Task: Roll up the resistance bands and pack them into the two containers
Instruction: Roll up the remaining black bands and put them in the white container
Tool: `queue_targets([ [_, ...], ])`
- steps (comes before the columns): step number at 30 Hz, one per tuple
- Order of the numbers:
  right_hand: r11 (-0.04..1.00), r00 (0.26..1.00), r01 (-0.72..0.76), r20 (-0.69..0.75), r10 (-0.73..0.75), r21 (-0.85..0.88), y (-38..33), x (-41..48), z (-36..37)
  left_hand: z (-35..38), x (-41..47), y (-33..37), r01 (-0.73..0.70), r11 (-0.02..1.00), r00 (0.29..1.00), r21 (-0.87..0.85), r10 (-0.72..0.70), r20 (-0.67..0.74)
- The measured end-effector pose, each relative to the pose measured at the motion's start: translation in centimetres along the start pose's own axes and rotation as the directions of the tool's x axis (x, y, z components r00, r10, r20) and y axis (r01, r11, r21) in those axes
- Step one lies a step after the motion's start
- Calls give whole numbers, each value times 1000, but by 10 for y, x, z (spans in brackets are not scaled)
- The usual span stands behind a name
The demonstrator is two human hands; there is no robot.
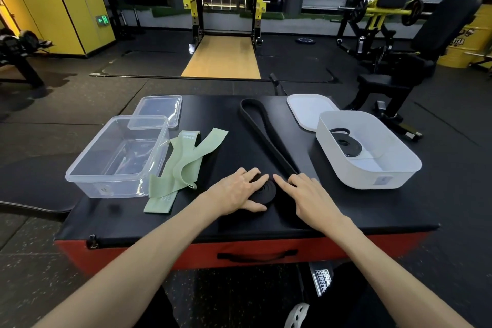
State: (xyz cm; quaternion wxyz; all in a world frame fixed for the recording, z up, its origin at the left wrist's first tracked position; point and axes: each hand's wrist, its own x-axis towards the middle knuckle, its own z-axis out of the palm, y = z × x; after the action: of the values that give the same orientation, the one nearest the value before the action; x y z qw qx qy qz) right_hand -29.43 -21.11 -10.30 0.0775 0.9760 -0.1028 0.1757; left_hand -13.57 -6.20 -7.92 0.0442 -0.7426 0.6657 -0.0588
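**Black band half rolled on the padded box**

Both hands were at the near middle of the black-topped padded box (226, 120), working on the black band (251, 101). Its near end was wound into a flat coil (266, 192). The unrolled remainder ran away from the coil as a long narrow loop lying flat on the box top, reaching the far edge between the two lids.

The left hand (238, 190) lay over the coil's left side with its fingers spread and nearly straight, pressing down, and the thumb against the coil's near edge. The right hand (311, 198) touched the coil's right edge with a straight index finger. Its other fingers were bent over the band where it left the coil, and whether they gripped it could not be told.

Light green bands (186, 168) lay loose and overlapping just left of the hands, against the clear container (106, 188), whose clear lid (157, 112) sat beyond it. At the right stood the white container (367, 177), holding a rolled black band (346, 144), with its white lid (306, 112) at the far side.
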Motion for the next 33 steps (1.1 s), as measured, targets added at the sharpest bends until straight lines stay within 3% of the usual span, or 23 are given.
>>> queue_targets([
  [3, 999, 1000, 13, -18, -12, 34, -3, -1, 2, -1, -1, 9, 56, 992, 998, 117, -52, -33],
  [9, 995, 996, 13, -85, -4, 102, -9, -2, 6, 5, 5, 21, 166, 972, 986, 167, -168, -3],
  [15, 997, 996, -1, -91, 8, 77, -12, -2, 10, 14, 8, 36, 342, 935, 939, 92, -342, -15],
  [20, 996, 993, -4, -115, 14, 90, -14, -1, 10, 12, 4, 39, 370, 929, 928, 11, -369, -48],
  [23, 996, 992, -5, -123, 16, 90, -15, 2, 8, 3, 1, 27, 297, 948, 952, -117, -303, -37],
  [28, 985, 994, 20, -108, -1, 170, -10, 1, 6, -16, 2, -4, -28, 946, 999, -324, 40, 29],
  [33, 976, 1000, -12, 5, 12, 216, 4, -9, 1, -14, 16, -12, -136, 962, 983, -236, 162, 92],
])
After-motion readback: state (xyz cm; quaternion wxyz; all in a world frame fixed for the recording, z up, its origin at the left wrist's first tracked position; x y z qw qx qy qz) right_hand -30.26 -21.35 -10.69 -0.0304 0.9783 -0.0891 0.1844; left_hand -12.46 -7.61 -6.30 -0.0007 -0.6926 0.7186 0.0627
